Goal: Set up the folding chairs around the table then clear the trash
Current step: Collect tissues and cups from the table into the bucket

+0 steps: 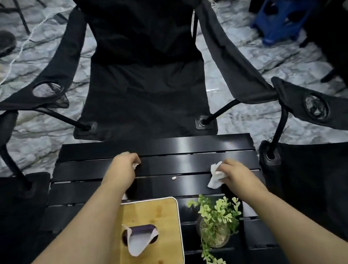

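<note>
- Both hands are over the black slatted table [191,144], well apart from each other.
- My left hand [126,161] is closed on a small white scrap [135,165]; only a corner of it shows under the fingers, so I cannot tell what it is.
- My right hand [234,171] is clamped on a crumpled white tissue [215,176], which touches the table surface near the right edge.
- Between the two hands a tiny pale crumb [174,178] lies alone on a slat.
- Close to me stands a tissue box [149,237] with a wooden lid; one white tissue sheet [138,242] sticks out of the oval hole in the lid. How much is inside the box I cannot see.
- Just beside the box, on its right, is a small glass pot [215,235] with a green leafy plant [215,211] in it; some stems hang over the rim.
- One open black folding chair [141,75] faces the far side of the table; its left armrest has a mesh cup holder [47,90], which looks empty.
- Two more black chairs stand at the left [5,192] and at the right [322,159] of the table, both cut off by the picture edges.
- On the marble floor [235,48] at the top right there is a blue stool [281,21], blurred.
</note>
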`<state>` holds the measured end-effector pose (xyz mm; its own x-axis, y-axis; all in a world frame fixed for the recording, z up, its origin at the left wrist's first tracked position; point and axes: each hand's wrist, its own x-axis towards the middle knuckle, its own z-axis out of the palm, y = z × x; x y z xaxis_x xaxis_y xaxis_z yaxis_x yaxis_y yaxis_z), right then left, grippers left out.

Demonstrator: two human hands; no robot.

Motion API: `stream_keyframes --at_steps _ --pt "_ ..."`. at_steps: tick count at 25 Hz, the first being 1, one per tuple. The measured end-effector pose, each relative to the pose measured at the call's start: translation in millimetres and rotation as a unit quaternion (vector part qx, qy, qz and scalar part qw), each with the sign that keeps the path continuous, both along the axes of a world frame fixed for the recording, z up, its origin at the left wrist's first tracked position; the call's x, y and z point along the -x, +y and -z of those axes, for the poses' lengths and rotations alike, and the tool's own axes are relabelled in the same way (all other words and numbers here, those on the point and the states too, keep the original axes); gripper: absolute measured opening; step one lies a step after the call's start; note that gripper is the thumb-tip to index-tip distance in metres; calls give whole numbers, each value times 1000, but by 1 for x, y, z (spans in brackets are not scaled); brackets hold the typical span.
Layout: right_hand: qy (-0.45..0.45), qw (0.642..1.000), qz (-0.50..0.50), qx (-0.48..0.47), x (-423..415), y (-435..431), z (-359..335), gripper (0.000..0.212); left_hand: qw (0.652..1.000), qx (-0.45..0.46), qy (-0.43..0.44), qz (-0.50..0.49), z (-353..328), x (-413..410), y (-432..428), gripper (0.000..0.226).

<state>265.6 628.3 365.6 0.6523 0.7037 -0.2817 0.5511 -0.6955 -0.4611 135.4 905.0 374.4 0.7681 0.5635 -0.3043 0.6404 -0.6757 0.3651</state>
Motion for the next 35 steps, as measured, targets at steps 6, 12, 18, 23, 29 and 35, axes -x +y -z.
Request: stream_keyframes --at_steps 6,12,18,23,29,35 --pt "-24 995 44 -82 -6 25 -66 15 990 37 -119 -71 -64 6 -22 19" --pt "-44 993 -26 -102 29 14 -152 19 965 37 -183 -185 -137 70 -86 20" --pt "30 973 -202 -111 172 -7 -190 19 912 54 -227 -338 -166 240 -194 9" --pt "143 940 -302 -76 324 -9 -175 18 816 108 -178 -539 -137 407 -284 20" --pt "162 870 -465 9 501 -12 -100 10 721 135 -131 -667 -73 573 -354 26" --pt "161 837 -514 96 613 -33 -2 15 671 158 -119 -715 4 660 -385 25"
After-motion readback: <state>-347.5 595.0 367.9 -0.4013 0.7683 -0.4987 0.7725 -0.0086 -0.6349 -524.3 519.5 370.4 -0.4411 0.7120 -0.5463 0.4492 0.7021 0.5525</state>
